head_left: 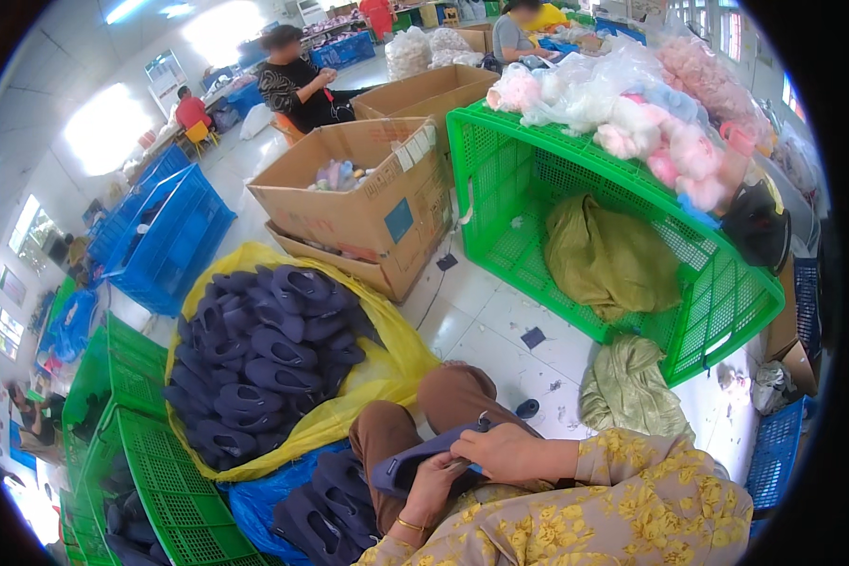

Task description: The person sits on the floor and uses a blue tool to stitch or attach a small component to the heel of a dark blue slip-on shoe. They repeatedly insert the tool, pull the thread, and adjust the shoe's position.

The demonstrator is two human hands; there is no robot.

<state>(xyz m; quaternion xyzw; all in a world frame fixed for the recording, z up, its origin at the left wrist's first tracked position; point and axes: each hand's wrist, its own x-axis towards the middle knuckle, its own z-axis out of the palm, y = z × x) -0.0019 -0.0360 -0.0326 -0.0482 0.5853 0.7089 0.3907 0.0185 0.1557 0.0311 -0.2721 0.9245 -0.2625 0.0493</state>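
Note:
A navy slip-on shoe lies across my lap, over my brown trousers. My left hand, with a thin bracelet at the wrist, is closed on its near edge. My right hand is closed on the same shoe a little farther right, fingertips close to those of the left. Any small thing between the fingertips is too small to make out. By my left thigh, several more navy shoes rest on blue plastic sheeting. A yellow sack heaped with navy shoes stands ahead on the left.
A large green crate lies tipped on its side, holding an olive cloth sack; bagged pink and white fluffy items sit on top. Cardboard boxes stand ahead. Green crates are at left. A seated co-worker is farther off.

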